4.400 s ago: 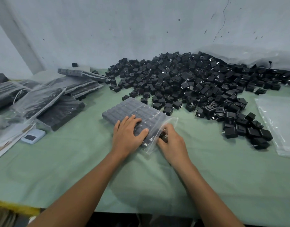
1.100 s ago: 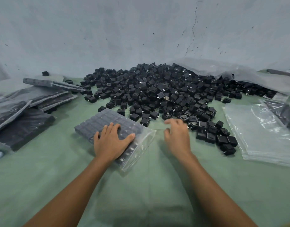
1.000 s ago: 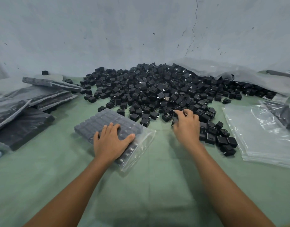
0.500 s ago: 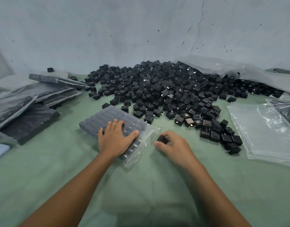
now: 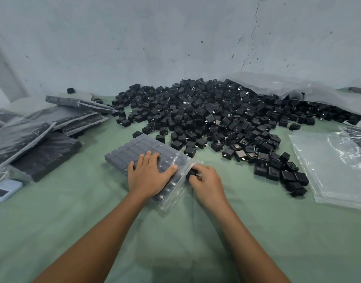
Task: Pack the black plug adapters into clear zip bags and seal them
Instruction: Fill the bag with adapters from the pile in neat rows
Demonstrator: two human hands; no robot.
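Surface (image 5: 196, 242): green cloth, bare in the foreground, carrying everything listed below.
Left grip (image 5: 149, 177): fingers straight and spread, pressed flat on the near end of the part-filled bag; nothing clasped.
Right grip (image 5: 209, 183): fingers curled round one black adapter (image 5: 193, 174), held at the open mouth of the bag.
Part-filled bag (image 5: 134, 150): flat on the cloth, angled away to the left; neat rows of adapters inside, some room seemingly left at the mouth end; zip not closed.
Near cluster (image 5: 277, 170): loose adapters just right of the right grip, within easy reach.
Empty bags (image 5: 336, 166): clear stack at the right edge, apart from the cluster.
Small device (image 5: 4, 189): pale blue with a dark screen, at the left edge.
Packed bags (image 5: 43, 144): several, overlapping on the left; seals too small to tell.
Main pile (image 5: 216, 111): a great many adapters heaped towards the wall, partly under a plastic sheet (image 5: 287, 88).
Progress: judged well short of done. Several bags filled; current bag close to full, with the last places and the zip remaining; by far most of the stock unpacked.
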